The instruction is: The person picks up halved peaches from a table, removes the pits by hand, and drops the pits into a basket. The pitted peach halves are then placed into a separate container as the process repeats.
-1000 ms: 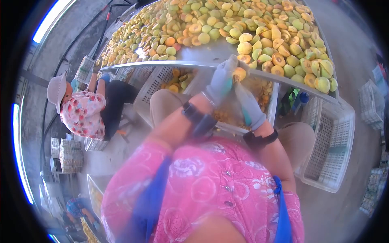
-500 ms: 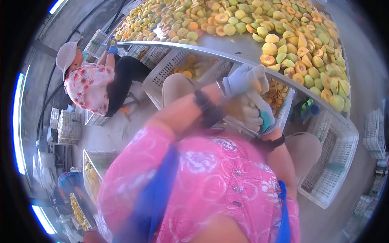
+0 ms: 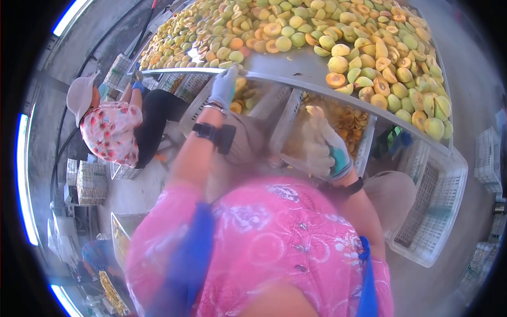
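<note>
My left hand (image 3: pixel 224 87), in a pale glove, reaches out to the metal rim of the table, over a crate (image 3: pixel 196 108) holding yellow fruit. Its fingers are blurred, and whether they hold anything I cannot tell. My right hand (image 3: pixel 323 150), gloved in white and teal, is curled in front of my lap. A small orange piece of peach (image 3: pixel 315 111) shows at its fingertips. Below and beyond this hand sits a crate of orange-brown peach pieces (image 3: pixel 351 124). Many halved peaches (image 3: pixel 393 74), green-yellow with orange cut faces, lie heaped on the table.
The metal table edge (image 3: pixel 296 82) runs across in front of me. A white plastic crate (image 3: pixel 430 211) stands on the floor at right. A co-worker in a floral top (image 3: pixel 111 124) sits at left by the table. Stacked crates (image 3: pixel 91 182) stand behind them.
My hands were together over the crate; now the left has swung away to the left, up to the table rim. The right stays near its place, the orange piece at its fingertips.
</note>
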Motion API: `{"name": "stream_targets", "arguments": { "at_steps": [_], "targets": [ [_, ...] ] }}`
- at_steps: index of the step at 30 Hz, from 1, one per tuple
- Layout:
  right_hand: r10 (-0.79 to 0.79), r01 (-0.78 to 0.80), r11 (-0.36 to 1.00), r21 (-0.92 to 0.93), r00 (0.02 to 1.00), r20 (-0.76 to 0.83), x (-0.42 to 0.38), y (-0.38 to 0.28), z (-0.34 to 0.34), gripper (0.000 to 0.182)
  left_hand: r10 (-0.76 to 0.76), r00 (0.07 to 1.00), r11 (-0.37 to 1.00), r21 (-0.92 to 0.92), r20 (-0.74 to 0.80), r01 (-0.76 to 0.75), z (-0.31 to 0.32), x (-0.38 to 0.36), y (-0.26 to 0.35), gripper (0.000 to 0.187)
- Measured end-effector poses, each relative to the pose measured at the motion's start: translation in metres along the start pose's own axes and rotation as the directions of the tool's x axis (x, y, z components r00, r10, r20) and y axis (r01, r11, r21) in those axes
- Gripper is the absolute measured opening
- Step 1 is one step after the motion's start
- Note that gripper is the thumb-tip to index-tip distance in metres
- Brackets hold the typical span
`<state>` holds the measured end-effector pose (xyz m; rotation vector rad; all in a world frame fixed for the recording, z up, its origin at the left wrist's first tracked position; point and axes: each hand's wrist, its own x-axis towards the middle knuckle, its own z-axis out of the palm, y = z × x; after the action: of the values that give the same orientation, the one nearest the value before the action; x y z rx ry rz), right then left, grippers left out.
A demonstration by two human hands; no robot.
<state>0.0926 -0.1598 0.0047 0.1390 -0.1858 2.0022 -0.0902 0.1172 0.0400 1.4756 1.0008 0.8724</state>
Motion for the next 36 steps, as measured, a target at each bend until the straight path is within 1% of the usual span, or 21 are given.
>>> {"name": "stream_targets", "arguments": {
  "at_steps": [1, 3, 4, 5, 7, 9, 10, 12, 16, 18, 22, 24, 25, 26, 27, 28, 31, 33, 34, 35, 36],
  "targets": [
    [-0.007, 0.007, 1.000, -0.001, 1.000, -0.001, 0.002, -0.003, -0.003, 0.033, 0.150, 0.989, 0.963, 0.227, -0.008, -0.144, -0.001, 0.006, 0.003, 0.035],
    [0.010, -0.012, 1.000, 0.022, 0.996, 0.093, 0.008, -0.006, -0.015, 0.034, 0.159, 0.985, 0.951, 0.276, -0.062, -0.136, 0.013, 0.018, -0.002, 0.032],
    [0.012, -0.014, 1.000, 0.020, 0.996, 0.086, 0.009, -0.006, -0.017, 0.034, 0.248, 0.966, 0.863, 0.436, 0.076, -0.256, 0.031, 0.022, -0.003, 0.033],
    [-0.019, 0.018, 0.999, -0.027, 0.999, -0.028, 0.010, -0.006, -0.018, 0.034, 0.309, 0.924, 0.734, 0.561, 0.224, -0.381, 0.051, 0.023, -0.003, 0.033],
    [-0.057, 0.045, 0.995, -0.086, 0.988, -0.142, 0.012, -0.007, -0.019, 0.034, 0.261, 0.770, 0.522, 0.586, 0.582, -0.620, 0.100, 0.014, 0.008, 0.044],
    [-0.082, 0.072, 0.993, -0.097, 0.991, -0.106, 0.013, -0.009, -0.020, 0.034, 0.201, 0.868, 0.699, 0.555, 0.453, -0.452, 0.151, 0.050, -0.047, 0.054],
    [-0.087, 0.075, 0.992, -0.104, 0.990, -0.111, 0.012, -0.010, -0.018, 0.034, 0.206, 0.866, 0.702, 0.547, 0.456, -0.455, 0.170, 0.041, -0.032, 0.054],
    [-0.145, 0.133, 0.985, -0.112, 0.983, -0.108, 0.008, -0.011, -0.014, 0.034, -0.139, 0.862, 0.598, 0.735, 0.488, -0.320, 0.198, 0.008, 0.016, 0.064],
    [-0.202, 0.193, 0.978, -0.084, 0.973, -0.108, 0.002, -0.017, -0.014, 0.033, -0.081, 0.869, 0.500, 0.774, 0.489, -0.389, 0.213, 0.002, 0.018, 0.064],
    [-0.278, 0.242, 0.951, -0.192, 0.942, -0.190, 0.000, -0.018, -0.011, 0.032, -0.070, 0.866, 0.567, 0.734, 0.495, -0.374, 0.211, 0.005, 0.019, 0.062],
    [-0.255, 0.241, 0.964, -0.114, 0.958, -0.131, 0.003, -0.020, -0.015, 0.030, 0.072, 0.850, 0.576, 0.674, 0.521, -0.462, 0.206, 0.008, 0.001, 0.060],
    [-0.299, 0.257, 0.940, -0.226, 0.937, -0.178, 0.004, -0.020, -0.014, 0.029, 0.228, 0.875, 0.849, 0.353, 0.427, -0.394, 0.201, 0.011, -0.008, 0.047],
    [-0.302, 0.260, 0.939, -0.226, 0.938, -0.172, 0.002, -0.021, -0.014, 0.029, 0.232, 0.873, 0.845, 0.355, 0.429, -0.399, 0.199, 0.007, -0.005, 0.047],
    [-0.291, 0.252, 0.942, -0.222, 0.942, -0.164, -0.001, -0.022, -0.016, 0.028, 0.136, 0.912, 0.986, 0.033, 0.388, -0.161, 0.197, -0.002, -0.004, 0.043],
    [-0.281, 0.244, 0.945, -0.218, 0.947, -0.157, -0.001, -0.021, -0.018, 0.026, 0.026, 0.923, 0.949, -0.301, 0.384, 0.098, 0.194, -0.010, -0.003, 0.039],
    [-0.280, 0.244, 0.945, -0.218, 0.948, -0.152, 0.000, -0.020, -0.021, 0.026, 0.029, 0.923, 0.950, -0.299, 0.383, 0.094, 0.189, -0.016, -0.007, 0.039],
    [-0.607, 0.340, 0.693, -0.635, 0.750, -0.261, 0.007, -0.020, -0.034, 0.026, 0.163, 0.891, 0.916, -0.400, 0.424, 0.023, 0.178, -0.035, -0.014, 0.026],
    [-0.797, 0.285, 0.443, -0.850, 0.560, -0.228, 0.008, -0.019, -0.040, 0.028, 0.462, 0.816, 0.858, -0.408, 0.347, -0.312, 0.180, -0.046, -0.011, 0.031],
    [-0.796, 0.284, 0.443, -0.850, 0.560, -0.228, 0.007, -0.018, -0.036, 0.028, 0.462, 0.817, 0.858, -0.409, 0.346, -0.311, 0.177, -0.052, -0.006, 0.031],
    [-0.793, 0.222, 0.404, -0.887, 0.569, -0.218, 0.006, -0.018, -0.031, 0.030, 0.566, 0.740, 0.821, -0.165, 0.365, -0.546, 0.171, -0.057, 0.000, 0.034],
    [-0.789, 0.161, 0.360, -0.919, 0.578, -0.208, 0.005, -0.017, -0.025, 0.033, 0.642, 0.645, 0.678, 0.084, 0.415, -0.730, 0.167, -0.062, 0.003, 0.038]
  ]
}}
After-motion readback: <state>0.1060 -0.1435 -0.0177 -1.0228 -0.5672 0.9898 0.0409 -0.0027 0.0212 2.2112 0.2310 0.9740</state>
